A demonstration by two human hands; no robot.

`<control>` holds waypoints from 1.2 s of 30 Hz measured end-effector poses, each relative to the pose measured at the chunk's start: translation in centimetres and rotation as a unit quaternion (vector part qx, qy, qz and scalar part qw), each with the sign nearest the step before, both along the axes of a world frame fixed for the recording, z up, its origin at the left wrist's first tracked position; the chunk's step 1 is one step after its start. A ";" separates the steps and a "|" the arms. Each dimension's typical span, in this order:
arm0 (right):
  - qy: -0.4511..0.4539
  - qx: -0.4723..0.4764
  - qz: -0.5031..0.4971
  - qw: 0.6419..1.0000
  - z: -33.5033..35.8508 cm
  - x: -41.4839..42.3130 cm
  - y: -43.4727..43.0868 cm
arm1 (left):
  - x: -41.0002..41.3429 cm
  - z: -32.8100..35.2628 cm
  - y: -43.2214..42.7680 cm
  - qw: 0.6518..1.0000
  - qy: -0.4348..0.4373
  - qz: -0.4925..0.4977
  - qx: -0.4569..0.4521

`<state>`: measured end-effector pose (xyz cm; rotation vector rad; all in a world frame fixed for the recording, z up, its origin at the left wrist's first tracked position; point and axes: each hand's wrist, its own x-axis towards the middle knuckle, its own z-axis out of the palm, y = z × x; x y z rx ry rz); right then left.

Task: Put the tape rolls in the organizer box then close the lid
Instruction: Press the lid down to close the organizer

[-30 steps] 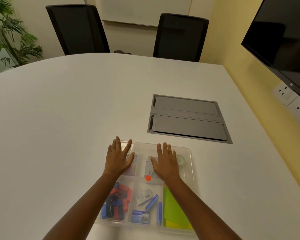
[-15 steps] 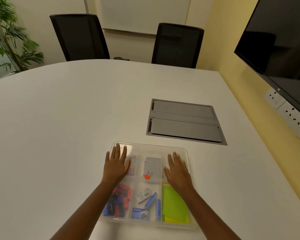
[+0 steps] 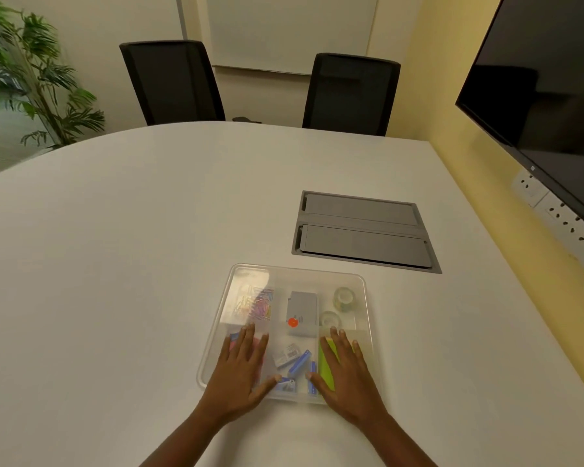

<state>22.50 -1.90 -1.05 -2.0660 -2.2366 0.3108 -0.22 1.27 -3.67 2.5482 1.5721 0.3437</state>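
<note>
A clear plastic organizer box (image 3: pixel 364 284) sits on the white table in front of me, its transparent lid lying flat on top. Two clear tape rolls, one (image 3: pixel 343 297) behind the other (image 3: pixel 330 319), show through the lid in the far right compartment. My left hand (image 3: pixel 240 369) lies flat with fingers spread on the lid's near left part. Over the near right part, above green sticky notes (image 3: pixel 327 369), rests my right hand (image 3: pixel 346 372), also flat and spread. Neither hand holds anything.
Under the lid are coloured paper clips (image 3: pixel 257 305), a grey box with a red dot (image 3: pixel 302 313) and blue staple boxes (image 3: pixel 299 364). A grey cable hatch (image 3: pixel 361 230) is set into the table beyond. Two black chairs (image 3: pixel 172 82) stand behind; a screen (image 3: pixel 547 79) hangs right.
Both hands have slid from the far half of the lid toward me to its near half, uncovering the tape rolls. The view has tilted slightly.
</note>
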 end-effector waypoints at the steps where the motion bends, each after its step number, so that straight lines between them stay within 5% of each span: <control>1: -0.007 -0.002 0.020 1.000 0.0 0.1 -0.3 | -0.3 -0.1 -0.4 1.000 0.000 -0.028 0.004; 14: -0.065 0.020 0.109 0.992 -0.8 0.6 -0.8 | -1.5 0.8 0.2 0.991 0.112 -0.067 -0.001; 23: -0.036 0.101 0.088 0.990 -0.4 -0.1 2.7 | 0.3 2.4 4.0 0.994 0.076 -0.077 -0.002; 36: -0.051 0.018 0.074 0.996 0.1 1.6 7.2 | 3.0 2.7 7.8 0.993 0.105 -0.057 -0.011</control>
